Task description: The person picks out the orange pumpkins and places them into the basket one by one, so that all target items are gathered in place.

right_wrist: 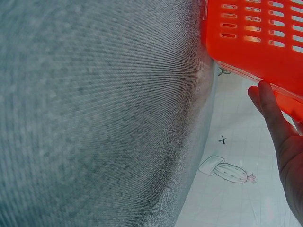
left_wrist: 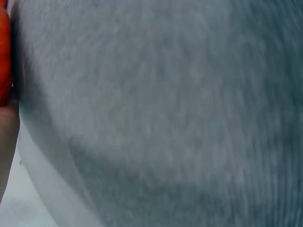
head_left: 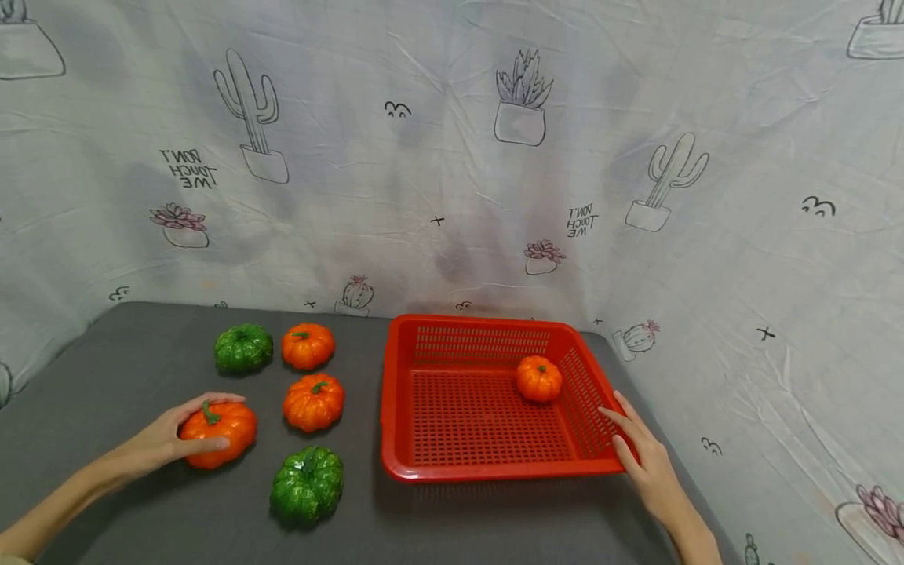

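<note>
My left hand (head_left: 168, 436) grips an orange pumpkin (head_left: 229, 428) at the left, thumb on the near side and fingers over its far side. A sliver of this pumpkin (left_wrist: 4, 56) shows at the edge of the left wrist view. At the right, my right hand (head_left: 651, 469) holds the right rim of a red plastic basket (head_left: 487, 473), some fingers over the edge. In the right wrist view, fingers (right_wrist: 270, 106) touch the basket (right_wrist: 255, 52) just under its rim. Inside the basket, near its right wall, sits a smaller orange pumpkin (head_left: 539, 379).
Between the left hand and the basket stand two orange pumpkins (head_left: 308, 346) and a green pumpkin (head_left: 307, 485) nearer the front. Another green pumpkin (head_left: 243, 348) is farther back. All rest on a grey table (head_left: 494, 526), with a cactus-print cloth (head_left: 438, 157) behind and at the sides.
</note>
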A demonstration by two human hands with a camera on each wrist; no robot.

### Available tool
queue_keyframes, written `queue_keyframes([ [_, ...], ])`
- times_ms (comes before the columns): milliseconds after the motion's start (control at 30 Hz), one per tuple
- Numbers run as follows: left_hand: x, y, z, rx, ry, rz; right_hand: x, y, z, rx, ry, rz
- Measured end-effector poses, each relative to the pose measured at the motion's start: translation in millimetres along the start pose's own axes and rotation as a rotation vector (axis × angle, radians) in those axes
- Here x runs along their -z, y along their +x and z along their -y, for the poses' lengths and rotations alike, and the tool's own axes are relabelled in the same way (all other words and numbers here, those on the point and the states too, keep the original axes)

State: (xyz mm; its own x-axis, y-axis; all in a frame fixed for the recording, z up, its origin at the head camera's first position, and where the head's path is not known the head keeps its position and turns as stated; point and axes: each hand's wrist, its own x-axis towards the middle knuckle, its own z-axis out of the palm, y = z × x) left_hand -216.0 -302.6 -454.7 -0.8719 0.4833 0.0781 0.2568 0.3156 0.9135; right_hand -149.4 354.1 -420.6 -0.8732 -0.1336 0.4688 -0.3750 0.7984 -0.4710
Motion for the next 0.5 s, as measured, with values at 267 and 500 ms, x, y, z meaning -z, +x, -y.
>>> queue_keyframes([
  [267,-7.3,1.9,-2.0,-0.051,0.081,-0.067,-2.0,0.5,-0.2,0.029,0.002,-0.010],
  [500,-9.0,1.4,-8.0,-0.062,0.194,-0.059,-0.3,1.2,-1.4,0.057,0.012,-0.026],
])
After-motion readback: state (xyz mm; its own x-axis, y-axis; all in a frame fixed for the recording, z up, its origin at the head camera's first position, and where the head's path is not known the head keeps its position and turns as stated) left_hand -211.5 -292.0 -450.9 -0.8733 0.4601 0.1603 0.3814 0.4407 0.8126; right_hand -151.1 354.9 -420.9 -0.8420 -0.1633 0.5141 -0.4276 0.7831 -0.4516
